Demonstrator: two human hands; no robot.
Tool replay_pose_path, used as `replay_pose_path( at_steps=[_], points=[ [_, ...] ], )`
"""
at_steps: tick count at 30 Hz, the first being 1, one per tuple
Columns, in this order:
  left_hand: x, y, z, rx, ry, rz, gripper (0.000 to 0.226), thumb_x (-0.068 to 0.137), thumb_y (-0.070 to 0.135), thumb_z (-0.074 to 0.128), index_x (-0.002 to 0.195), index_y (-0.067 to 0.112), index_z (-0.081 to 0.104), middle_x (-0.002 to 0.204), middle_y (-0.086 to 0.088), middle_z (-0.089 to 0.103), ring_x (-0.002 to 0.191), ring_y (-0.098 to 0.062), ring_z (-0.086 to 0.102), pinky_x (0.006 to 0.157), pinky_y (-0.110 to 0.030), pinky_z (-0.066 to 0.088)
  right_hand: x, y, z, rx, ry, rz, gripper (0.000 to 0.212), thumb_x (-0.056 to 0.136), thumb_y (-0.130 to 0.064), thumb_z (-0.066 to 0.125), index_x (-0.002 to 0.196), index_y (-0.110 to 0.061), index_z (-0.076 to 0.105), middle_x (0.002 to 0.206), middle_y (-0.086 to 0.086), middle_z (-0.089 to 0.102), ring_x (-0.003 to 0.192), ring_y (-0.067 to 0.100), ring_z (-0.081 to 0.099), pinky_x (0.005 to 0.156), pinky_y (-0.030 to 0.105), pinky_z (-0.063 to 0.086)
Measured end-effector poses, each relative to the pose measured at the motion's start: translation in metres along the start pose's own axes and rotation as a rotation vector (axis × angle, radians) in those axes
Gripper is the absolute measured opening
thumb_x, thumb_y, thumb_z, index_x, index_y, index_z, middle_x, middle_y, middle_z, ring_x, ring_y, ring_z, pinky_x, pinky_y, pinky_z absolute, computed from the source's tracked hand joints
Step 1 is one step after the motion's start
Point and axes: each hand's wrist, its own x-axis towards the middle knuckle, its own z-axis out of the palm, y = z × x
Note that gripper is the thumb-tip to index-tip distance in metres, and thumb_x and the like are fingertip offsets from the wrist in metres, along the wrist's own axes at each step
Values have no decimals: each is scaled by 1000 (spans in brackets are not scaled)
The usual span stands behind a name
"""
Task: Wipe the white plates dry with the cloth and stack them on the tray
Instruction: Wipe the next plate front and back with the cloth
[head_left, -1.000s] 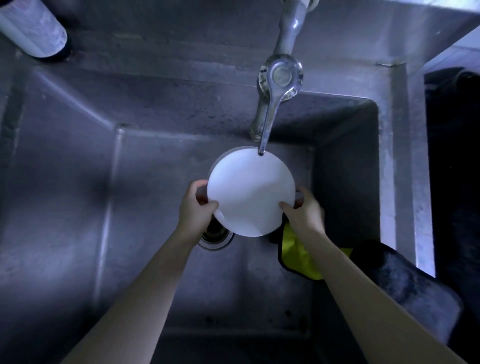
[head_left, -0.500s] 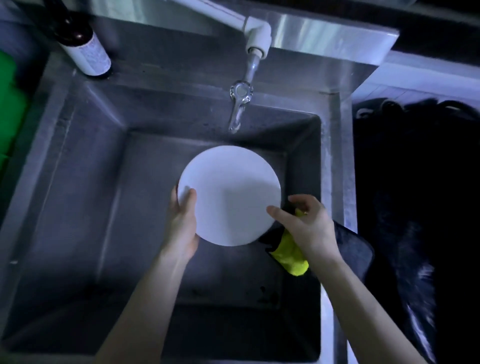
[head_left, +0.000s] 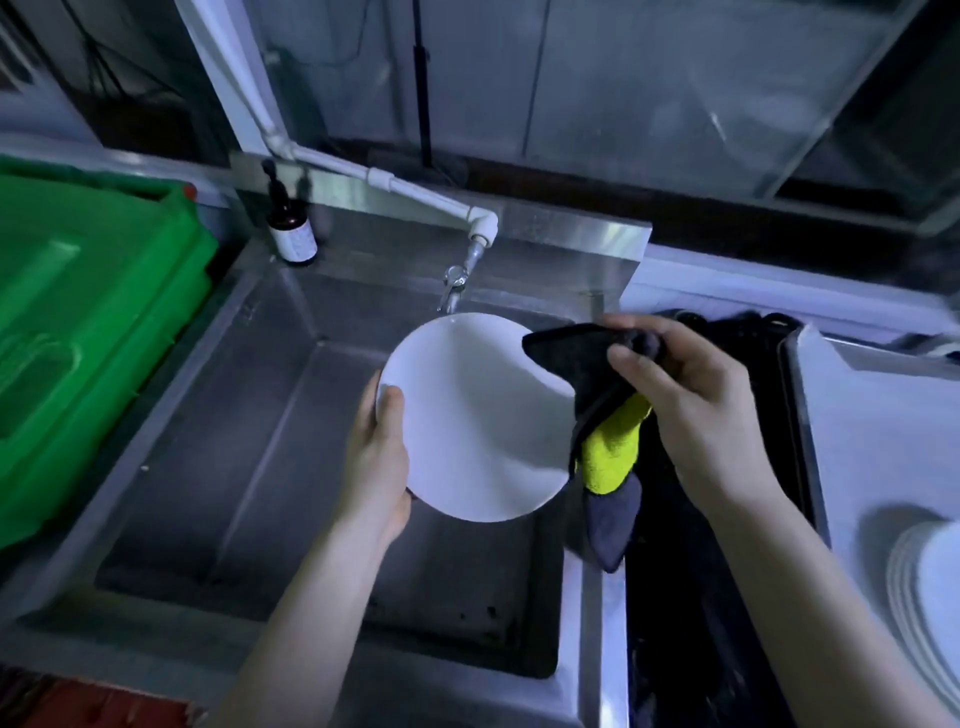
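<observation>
We've got a white plate up over the steel sink, just below the tap. Our left hand clamps its left rim, thumb on the face, fingers behind. Our right hand is closed around a bunched dark cloth with a yellow side, and the cloth's edge laps over the plate's right rim, so we'd say the wiping of this one is only just starting.

To the right, a stack of white plates sits on a pale surface, cut off by the frame edge. We can't tell whether those are dried ones or still waiting, nor whether that surface is the tray. A dark tray-like edge runs beside the sink, its contents lost in shadow. A green crate and a brown bottle stand at left. So: at least this plate left to dry and stack.
</observation>
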Motion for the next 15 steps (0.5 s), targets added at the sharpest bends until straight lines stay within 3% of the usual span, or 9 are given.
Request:
replay_pose_path(
  at_steps=[2,4,8,12,15],
  points=[
    [-13,12,14,-8,-47,25,34,106,31,36,121,45,64,120,17,72,113,-11,67,80,-35,59,-3,-21,-3,29,38,-82,25,89,-17,64,112,-21,71,106,-13,73,104,2,64,94,19,47],
    [-25,23,26,-46,-79,39,32,102,37,40,118,49,66,123,15,71,118,-15,66,92,-47,57,-9,-36,-2,0,-74,-106,34,90,-25,60,124,-22,66,117,-10,71,111,4,63,100,21,45],
    [-37,48,42,-123,-98,115,37,90,42,49,123,40,66,127,6,71,122,-21,65,99,-47,54,-33,-38,1,-332,-676,-62,50,98,-41,52,145,-28,47,140,-13,57,129,-3,48,112,25,35],
    [-38,67,42,-120,-81,176,30,102,30,48,126,37,64,125,12,72,121,-15,64,100,-42,52,-28,-41,-9,-766,-723,-532,41,103,-16,47,144,-18,47,152,-7,43,143,6,32,117,27,24],
    [-39,80,37,-133,-80,173,30,108,25,41,124,34,65,120,10,74,110,-11,70,79,-29,56,-27,-51,-9,-991,-706,-796,46,99,-18,50,144,-24,48,153,-15,39,145,7,29,117,31,23]
  ],
)
